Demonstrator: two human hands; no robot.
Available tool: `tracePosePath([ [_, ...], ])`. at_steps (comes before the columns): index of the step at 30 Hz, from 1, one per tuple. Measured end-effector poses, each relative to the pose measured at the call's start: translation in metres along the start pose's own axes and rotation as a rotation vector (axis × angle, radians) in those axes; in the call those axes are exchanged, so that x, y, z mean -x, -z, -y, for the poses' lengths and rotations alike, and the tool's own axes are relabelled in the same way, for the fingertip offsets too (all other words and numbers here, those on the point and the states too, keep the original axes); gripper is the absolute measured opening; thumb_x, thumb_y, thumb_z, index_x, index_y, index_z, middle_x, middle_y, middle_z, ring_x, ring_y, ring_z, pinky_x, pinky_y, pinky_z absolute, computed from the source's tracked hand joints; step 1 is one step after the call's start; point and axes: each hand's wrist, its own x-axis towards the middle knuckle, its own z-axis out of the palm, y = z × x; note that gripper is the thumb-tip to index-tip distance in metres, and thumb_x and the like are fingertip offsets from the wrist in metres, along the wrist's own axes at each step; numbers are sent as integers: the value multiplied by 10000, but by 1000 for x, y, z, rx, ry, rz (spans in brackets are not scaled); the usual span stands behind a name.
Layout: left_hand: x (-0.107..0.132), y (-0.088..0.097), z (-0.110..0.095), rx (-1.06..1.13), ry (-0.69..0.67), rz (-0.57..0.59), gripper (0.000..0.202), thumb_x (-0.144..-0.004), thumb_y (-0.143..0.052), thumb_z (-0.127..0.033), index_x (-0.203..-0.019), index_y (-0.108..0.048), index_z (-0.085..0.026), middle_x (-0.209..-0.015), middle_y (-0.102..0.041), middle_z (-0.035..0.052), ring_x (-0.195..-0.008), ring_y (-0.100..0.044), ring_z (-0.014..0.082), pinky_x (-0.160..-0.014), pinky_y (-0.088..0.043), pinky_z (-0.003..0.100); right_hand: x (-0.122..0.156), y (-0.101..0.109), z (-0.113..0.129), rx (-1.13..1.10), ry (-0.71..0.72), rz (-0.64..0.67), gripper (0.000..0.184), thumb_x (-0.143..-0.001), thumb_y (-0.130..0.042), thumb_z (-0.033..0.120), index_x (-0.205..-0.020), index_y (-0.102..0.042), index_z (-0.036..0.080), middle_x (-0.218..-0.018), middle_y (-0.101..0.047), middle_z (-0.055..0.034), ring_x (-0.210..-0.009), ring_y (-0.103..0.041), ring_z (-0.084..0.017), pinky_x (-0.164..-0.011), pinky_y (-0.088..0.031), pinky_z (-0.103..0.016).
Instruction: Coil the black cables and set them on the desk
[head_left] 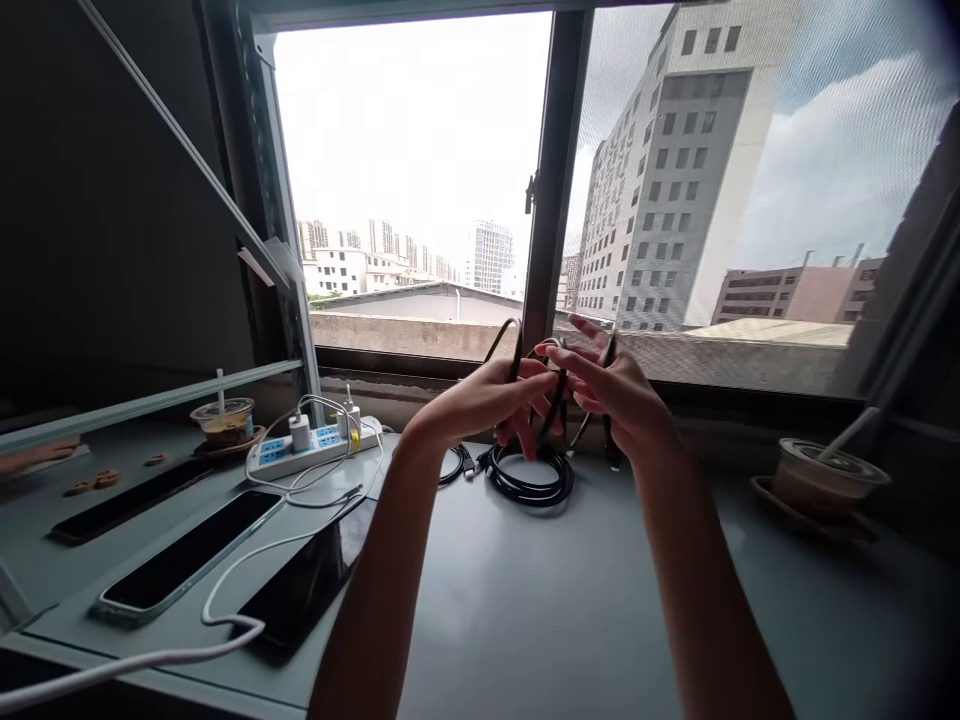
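Left hand (pixel 501 395): fingers curled round the cable, thumb reaching toward the other hand.
Right hand (pixel 619 385): fingers bent and partly spread, with the cable held among them (just which ones pinch it, I cannot tell).
Cable (pixel 518 345): black, between and through the fingers of both hands, raised above the table (pixel 525 630); one loop arches over the left hand, and a length hangs below the right fingers.
Coil (pixel 532 495): black, on the table just below the left fingers.
Second coil (pixel 452 466): left of the first, below the left fingers, partly behind the forearm.
Power strip (pixel 274 455): left of the fingers, with white plugs and wires.
Phones (pixel 191 552): three, left of the fingers, lying flat.
Cups (pixel 829 478): one well right of the fingers, another well left.
Window (pixel 412 130): beyond the fingers.
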Motion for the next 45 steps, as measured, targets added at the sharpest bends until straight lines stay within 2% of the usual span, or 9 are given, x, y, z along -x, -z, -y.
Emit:
tracePosePath([
  [7, 0, 21, 8, 300, 62, -272, 444, -825, -468, -520, -1025, -608, -149, -786, -687, 67, -599, -647, 167, -540, -456, 250, 6, 18, 10, 157, 53, 150, 950, -606, -797, 291, -1402, -293, 170, -925, -661, -64, -534, -470, -75, -434, -366, -175],
  [13, -6, 16, 13, 151, 73, -293, 458, -764, -525, -586, -792, -681, -156, -738, -670, 53, -732, -623, 177, -738, -464, 301, 7, 5, 0, 158, 114, 517, 376, -622, -780, 263, -948, -650, 129, -810, -642, -42, -762, -585, -172, -690, -482, -279],
  [19, -9, 6, 10, 45, 10, -437, 291, -711, -653, -458, -736, -659, -168, -706, -640, 25, -717, -593, 162, -677, -439, 276, 4, 1, -6, 204, 141, 554, 349, -654, -770, 297, -940, -649, 136, -760, -617, -27, -709, -562, -149, -624, -459, -247],
  [24, -3, 16, 8, 31, -47, -482, 315, -778, -588, -452, -926, -679, -189, -956, -679, 59, -967, -585, 210, -869, -390, 323, -3, 9, -5, 157, 78, 344, 543, -685, -732, 471, -1138, -590, 207, -812, -600, -20, -539, -424, -61, -387, -256, -151],
  [28, 3, 18, 4, 118, -6, -414, 332, -820, -547, -428, -1026, -627, -179, -826, -690, 58, -810, -639, 190, -799, -425, 320, -6, 11, -6, -10, 48, 99, 546, -685, -686, 580, -1028, -608, 163, -764, -554, -16, -478, -346, -36, -349, -193, -140],
  [32, 4, 14, 0, 76, 1, -390, 310, -860, -496, -419, -1020, -615, -181, -744, -695, 47, -753, -643, 159, -741, -434, 268, -4, 15, -1, -67, 68, 91, 552, -714, -598, 658, -906, -662, 145, -699, -544, -18, -420, -334, -32, -323, -170, -159],
  [37, 2, 17, 1, 50, 119, -573, 237, -891, -460, -325, -913, -603, -137, -621, -662, 47, -575, -616, 132, -581, -445, 223, -1, 29, 5, 110, 173, -65, 594, -783, -517, 647, -981, -647, 103, -644, -601, -47, -310, -260, -21, -294, -135, -181],
  [42, 6, 31, 5, 174, -104, -878, 386, -884, -432, -432, -603, -509, -179, -348, -258, -82, -274, -232, 39, -315, -194, 184, -4, 59, 5, 282, 295, -371, 517, -898, -419, 507, -1222, -522, 118, -689, -641, -60, -295, -315, -48, -278, -221, -176],
  [45, 10, 33, 1, 280, -172, -893, 464, -886, -387, -494, -535, -424, -194, -349, -206, -77, -271, -202, 39, -305, -144, 196, -2, 69, 9, 227, 256, -380, 420, -937, -390, 406, -1262, -497, 163, -827, -657, -77, -415, -506, -90, -304, -328, -167],
])
